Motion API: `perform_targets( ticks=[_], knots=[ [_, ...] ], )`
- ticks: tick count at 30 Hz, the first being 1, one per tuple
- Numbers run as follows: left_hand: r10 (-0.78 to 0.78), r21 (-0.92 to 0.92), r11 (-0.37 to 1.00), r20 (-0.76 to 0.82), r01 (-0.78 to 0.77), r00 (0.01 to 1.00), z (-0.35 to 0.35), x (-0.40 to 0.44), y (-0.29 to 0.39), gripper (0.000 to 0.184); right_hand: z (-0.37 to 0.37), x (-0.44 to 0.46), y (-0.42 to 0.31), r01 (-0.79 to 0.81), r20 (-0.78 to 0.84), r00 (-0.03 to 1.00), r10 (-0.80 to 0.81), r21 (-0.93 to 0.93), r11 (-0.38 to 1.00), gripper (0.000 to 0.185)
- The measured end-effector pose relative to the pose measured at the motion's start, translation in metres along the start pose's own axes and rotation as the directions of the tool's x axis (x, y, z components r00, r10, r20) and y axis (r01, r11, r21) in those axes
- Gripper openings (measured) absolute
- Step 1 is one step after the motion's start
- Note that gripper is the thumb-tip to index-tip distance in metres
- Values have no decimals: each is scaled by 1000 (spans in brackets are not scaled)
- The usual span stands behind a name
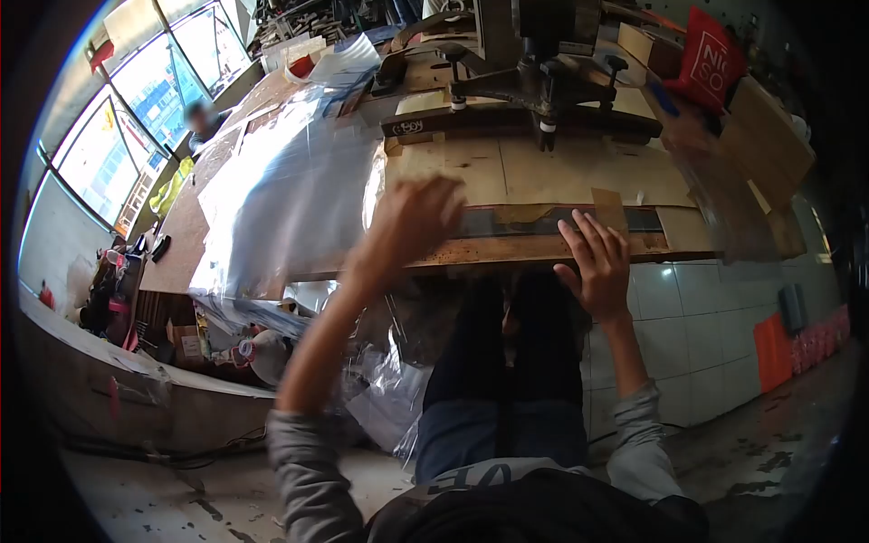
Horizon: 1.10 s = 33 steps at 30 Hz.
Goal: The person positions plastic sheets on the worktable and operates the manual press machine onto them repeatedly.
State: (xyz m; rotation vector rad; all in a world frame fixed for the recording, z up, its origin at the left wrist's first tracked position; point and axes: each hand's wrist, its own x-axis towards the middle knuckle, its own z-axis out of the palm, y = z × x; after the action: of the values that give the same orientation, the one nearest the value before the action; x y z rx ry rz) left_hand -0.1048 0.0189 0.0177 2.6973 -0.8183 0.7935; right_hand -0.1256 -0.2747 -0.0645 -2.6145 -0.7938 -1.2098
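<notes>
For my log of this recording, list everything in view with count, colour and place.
Machine: one, dark, top centre
Bar: one, dark, beneath machine
Boarding: count unclear, tan, below bar
Strip: one, dark grey, near bench front
Workbench: one, brown, across centre
Plastic sheeting: count unclear, clear, bench left
Bag: one, red, upper right
Cardboard: several, brown, right
Windows: several, bright, upper left
Co-worker: one, dark, beside windows
Packages: several, pink, right floor
Clutter: uncountable, mixed, left and background
Sleeves: two, grey, bottom
Left hand: one, blurred, above bench
Right hand: one, bench front

2 grey sleeves (310,471), a black top (534,518) with a grey lettered band (493,477), dark trousers (462,439).
</notes>
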Motion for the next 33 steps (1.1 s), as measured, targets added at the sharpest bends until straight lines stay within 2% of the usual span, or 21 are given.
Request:
perform_targets(
  ticks=[1,2,5,8,12,18,24,33],
  knots=[
    [-128,-34,991,29,129,991,-7,-19,38,25,9,-3,2,1,-59,998,-2,-16,1000,58],
    [-104,-33,994,-114,101,988,16,-40,50,29,19,-7,5,-3,-120,993,-1,-34,999,57],
    [-269,25,957,-306,290,913,61,-71,81,29,45,-16,3,-30,-316,949,-5,-105,994,54],
    [-219,197,909,-524,368,823,108,-79,73,26,57,-16,6,-67,-434,901,-15,-174,982,54],
    [-80,235,920,-673,315,735,149,-82,46,31,72,-27,11,-98,-474,881,-10,-204,974,54],
    [-44,231,927,-716,296,696,158,-82,40,34,82,-31,11,-119,-511,859,12,-177,977,55],
    [-98,171,929,-741,327,665,165,-82,45,35,79,-31,11,-108,-501,865,14,-159,981,54],
    [-124,165,929,-705,331,699,167,-90,46,31,77,-29,10,-122,-507,861,28,-153,981,53]
  ],
)
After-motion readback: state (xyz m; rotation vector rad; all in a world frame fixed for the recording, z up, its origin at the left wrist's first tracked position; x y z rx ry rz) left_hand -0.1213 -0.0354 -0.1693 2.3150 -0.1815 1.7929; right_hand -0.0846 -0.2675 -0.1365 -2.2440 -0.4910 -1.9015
